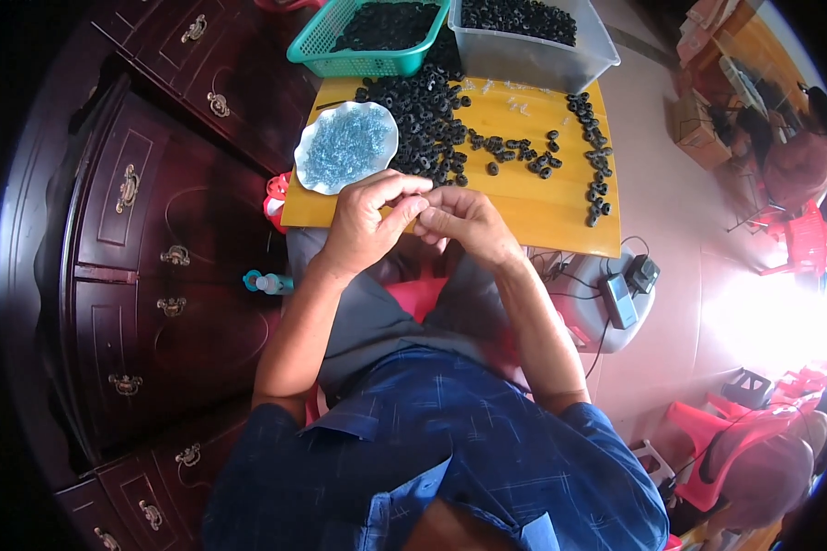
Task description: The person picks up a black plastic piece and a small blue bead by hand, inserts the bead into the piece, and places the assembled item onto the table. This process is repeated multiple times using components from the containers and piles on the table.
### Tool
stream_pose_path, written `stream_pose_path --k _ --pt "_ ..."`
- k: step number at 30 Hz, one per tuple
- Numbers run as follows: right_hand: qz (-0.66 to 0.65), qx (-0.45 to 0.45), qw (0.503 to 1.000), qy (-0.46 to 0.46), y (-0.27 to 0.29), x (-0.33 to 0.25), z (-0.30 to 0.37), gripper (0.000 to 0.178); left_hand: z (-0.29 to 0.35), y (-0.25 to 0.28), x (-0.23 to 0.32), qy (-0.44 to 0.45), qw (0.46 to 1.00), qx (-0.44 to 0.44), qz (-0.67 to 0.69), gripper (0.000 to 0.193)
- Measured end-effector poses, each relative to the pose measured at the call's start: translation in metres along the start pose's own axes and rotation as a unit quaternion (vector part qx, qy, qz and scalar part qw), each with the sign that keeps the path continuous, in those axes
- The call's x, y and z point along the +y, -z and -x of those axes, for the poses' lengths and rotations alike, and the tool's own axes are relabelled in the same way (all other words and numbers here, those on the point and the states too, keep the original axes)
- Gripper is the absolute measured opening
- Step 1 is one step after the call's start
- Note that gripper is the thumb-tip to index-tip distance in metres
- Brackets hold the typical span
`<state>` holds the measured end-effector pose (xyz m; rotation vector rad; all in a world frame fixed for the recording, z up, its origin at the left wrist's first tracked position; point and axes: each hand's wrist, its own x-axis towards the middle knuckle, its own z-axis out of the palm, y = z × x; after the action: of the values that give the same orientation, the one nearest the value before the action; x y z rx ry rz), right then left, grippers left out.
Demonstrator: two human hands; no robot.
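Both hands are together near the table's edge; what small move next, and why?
I'd probably shift the left hand and right hand slightly farther over the yellow table: they meet around its near edge, with the person's lap just beyond it, so anything dropped might miss the table.

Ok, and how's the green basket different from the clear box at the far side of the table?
The basket is green, while the box is see-through and colourless. The basket's sides are full of small holes; the box's walls look solid. The basket sits on the left, the box on the right. Both are open-topped, stand at the far side of the table, and hold lots of small black pieces.
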<state>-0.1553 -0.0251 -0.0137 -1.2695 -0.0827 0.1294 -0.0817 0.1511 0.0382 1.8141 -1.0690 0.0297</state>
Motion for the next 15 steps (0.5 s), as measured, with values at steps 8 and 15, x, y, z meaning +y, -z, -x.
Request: stream_pose_path --k 8,15 --pt "-0.080 0.053 0.995 -0.007 0.002 -0.001 0.002 0.018 -0.007 -0.005 0.000 0.036 0.999 0.016 0.019 0.014" --pt "-0.090 0.071 0.993 0.004 0.002 0.000 0.000 0.019 -0.013 -0.010 -0.008 0.063 0.997 -0.007 0.045 0.013"
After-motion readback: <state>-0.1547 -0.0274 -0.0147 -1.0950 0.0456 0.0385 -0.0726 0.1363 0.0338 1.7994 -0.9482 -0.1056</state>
